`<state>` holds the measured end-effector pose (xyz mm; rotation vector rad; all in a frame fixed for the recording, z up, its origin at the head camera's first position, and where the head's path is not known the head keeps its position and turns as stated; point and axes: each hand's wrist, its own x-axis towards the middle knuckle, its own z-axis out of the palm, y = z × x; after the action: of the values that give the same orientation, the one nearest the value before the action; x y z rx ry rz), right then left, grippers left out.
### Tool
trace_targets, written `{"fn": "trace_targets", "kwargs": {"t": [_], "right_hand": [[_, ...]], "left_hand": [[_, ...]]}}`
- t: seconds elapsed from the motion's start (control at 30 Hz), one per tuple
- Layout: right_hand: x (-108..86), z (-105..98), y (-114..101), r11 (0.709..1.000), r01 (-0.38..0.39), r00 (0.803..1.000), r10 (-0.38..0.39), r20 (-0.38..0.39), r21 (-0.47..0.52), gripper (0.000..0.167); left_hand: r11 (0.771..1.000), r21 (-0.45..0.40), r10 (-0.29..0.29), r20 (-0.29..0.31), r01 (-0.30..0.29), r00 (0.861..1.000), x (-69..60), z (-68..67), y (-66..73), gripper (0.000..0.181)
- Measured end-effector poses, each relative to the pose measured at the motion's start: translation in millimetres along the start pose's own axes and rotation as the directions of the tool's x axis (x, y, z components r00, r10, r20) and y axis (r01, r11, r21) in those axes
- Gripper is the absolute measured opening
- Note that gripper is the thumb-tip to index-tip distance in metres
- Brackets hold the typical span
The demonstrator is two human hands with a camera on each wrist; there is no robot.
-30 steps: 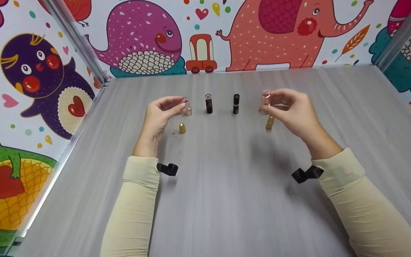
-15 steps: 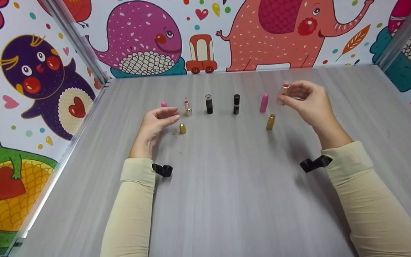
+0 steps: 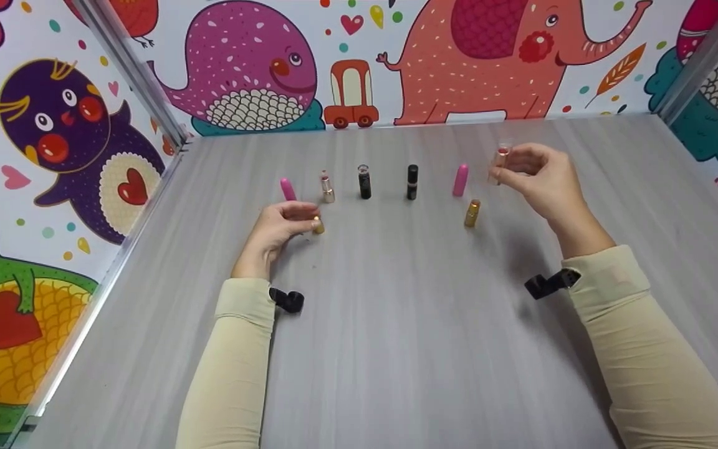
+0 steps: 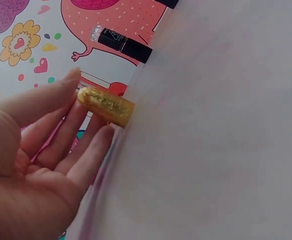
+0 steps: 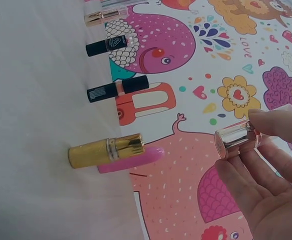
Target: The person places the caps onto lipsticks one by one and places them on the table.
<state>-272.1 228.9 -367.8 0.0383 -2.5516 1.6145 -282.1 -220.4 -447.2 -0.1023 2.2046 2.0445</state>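
My left hand [image 3: 278,227] is at a short gold tube with a rounded top [image 4: 105,106], which stands upright on the table. Thumb and fingers are spread around its upper part; in the left wrist view the thumb tip is apart from it. My right hand [image 3: 536,171] holds a lipstick with a clear cap, red inside and a shiny rose-gold base [image 5: 235,139] between thumb and fingers, raised off the table. Close to the left hand stand a pink tube [image 3: 287,188] and a clear-capped lipstick [image 3: 326,188]. A gold lipstick [image 3: 472,213] and another pink tube [image 3: 460,181] stand near the right hand.
Between the hands stand a black lipstick with a clear top [image 3: 364,182] and a black lipstick with a light band [image 3: 412,183]. Printed walls [image 3: 359,37] with metal posts [image 3: 141,75] close off the back and sides of the grey table [image 3: 384,324].
My right hand has moved right and back with its lipstick, leaving the pink tube in view. The left hand has left the clear-capped lipstick and come down to the short gold tube.
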Motion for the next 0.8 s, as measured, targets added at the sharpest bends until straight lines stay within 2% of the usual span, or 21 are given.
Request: {"fn": "trace_targets", "kwargs": {"t": [0.37,0.67,0.8], "right_hand": [[17.4,8,30,0.995,-0.074,0.997,0.074,0.006,-0.064,0.05],[36.5,11,52,0.993,-0.079,0.996,0.081,0.028,-0.089,0.047],[46.3,9,60,0.992,-0.053,0.997,0.059,0.057,-0.113,0.045]], "left_hand": [[0.985,0.17,0.048,-0.034,-0.042,0.998,1.3,0.6,-5.5,0.032],[0.98,0.192,0.055,-0.032,-0.048,0.998,1.6,4.7,-6.2,0.033],[0.98,0.193,0.055,-0.04,-0.047,0.998,1.6,5.7,-7.2,0.033]]}}
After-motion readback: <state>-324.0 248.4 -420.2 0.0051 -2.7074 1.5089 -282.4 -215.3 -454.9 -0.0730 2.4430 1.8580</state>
